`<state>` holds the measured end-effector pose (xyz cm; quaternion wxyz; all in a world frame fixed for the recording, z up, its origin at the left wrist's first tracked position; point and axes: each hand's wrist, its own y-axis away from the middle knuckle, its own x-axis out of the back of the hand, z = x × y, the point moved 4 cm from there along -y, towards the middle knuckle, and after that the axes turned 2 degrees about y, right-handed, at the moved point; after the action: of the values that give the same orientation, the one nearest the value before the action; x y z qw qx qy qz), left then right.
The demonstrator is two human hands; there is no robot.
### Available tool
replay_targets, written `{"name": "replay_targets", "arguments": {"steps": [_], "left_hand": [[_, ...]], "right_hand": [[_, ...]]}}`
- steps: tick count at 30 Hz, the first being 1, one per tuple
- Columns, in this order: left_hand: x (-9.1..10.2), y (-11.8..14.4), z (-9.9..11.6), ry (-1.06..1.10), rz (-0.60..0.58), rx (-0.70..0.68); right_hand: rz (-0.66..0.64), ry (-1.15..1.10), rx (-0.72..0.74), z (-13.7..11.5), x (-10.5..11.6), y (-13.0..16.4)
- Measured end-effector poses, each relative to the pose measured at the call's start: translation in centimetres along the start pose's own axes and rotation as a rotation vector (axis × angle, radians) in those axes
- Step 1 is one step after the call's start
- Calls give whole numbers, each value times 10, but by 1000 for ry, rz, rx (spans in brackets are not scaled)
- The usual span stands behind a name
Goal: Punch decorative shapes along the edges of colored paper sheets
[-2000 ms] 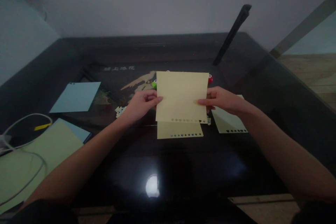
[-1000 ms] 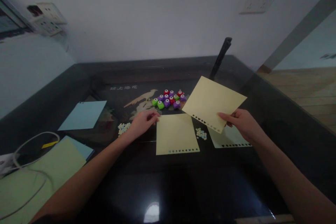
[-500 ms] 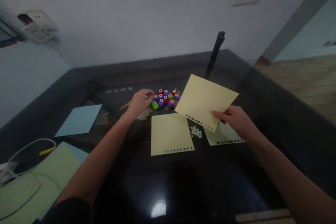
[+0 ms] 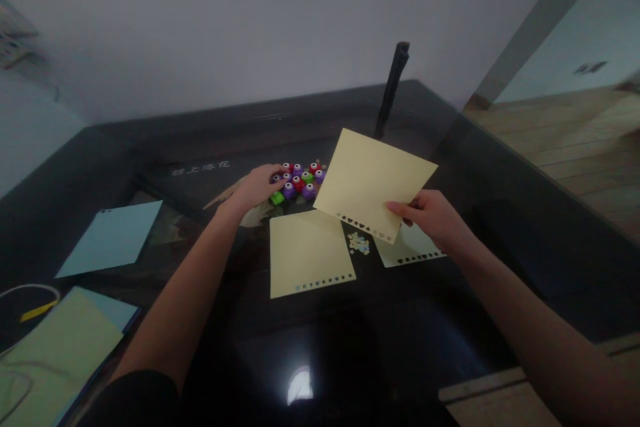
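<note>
My right hand [image 4: 425,213] pinches a pale yellow paper sheet [image 4: 375,180] by its lower right edge, holding it tilted above the table. A row of small punched shapes runs along the sheet's lower edge. My left hand [image 4: 260,185] reaches over the left side of a cluster of small craft punches [image 4: 298,183] in purple, red and green. Its thumb and fingers are apart around a purple punch; a firm grip does not show. Below lies another yellow sheet [image 4: 310,253] with a punched edge. Beside it is a small pile of paper cutouts [image 4: 359,243].
A pale green punched sheet [image 4: 410,247] lies partly under the raised one. At left are a blue sheet [image 4: 113,237], stacked yellow and blue papers [image 4: 65,347] and a white cable [image 4: 30,287]. A black upright rod [image 4: 393,90] stands at the dark table's back [image 4: 225,123].
The camera view has shifted, so most things appear further left. My left hand has moved right, onto the punches. My right hand still holds the yellow sheet.
</note>
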<state>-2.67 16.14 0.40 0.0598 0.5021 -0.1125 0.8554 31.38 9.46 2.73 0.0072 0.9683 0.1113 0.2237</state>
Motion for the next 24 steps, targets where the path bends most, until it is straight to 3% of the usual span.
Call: {"name": "replay_targets", "arguments": {"steps": [9, 17, 24], "left_hand": [[-3, 0, 5, -128, -5, -70], [3, 3, 11, -259, 27, -6], [13, 8, 17, -250, 108, 58]], "right_hand": [[-11, -28, -3, 1, -2, 0], [1, -29, -3, -4, -3, 2], [24, -71, -10, -4, -2, 2]]}}
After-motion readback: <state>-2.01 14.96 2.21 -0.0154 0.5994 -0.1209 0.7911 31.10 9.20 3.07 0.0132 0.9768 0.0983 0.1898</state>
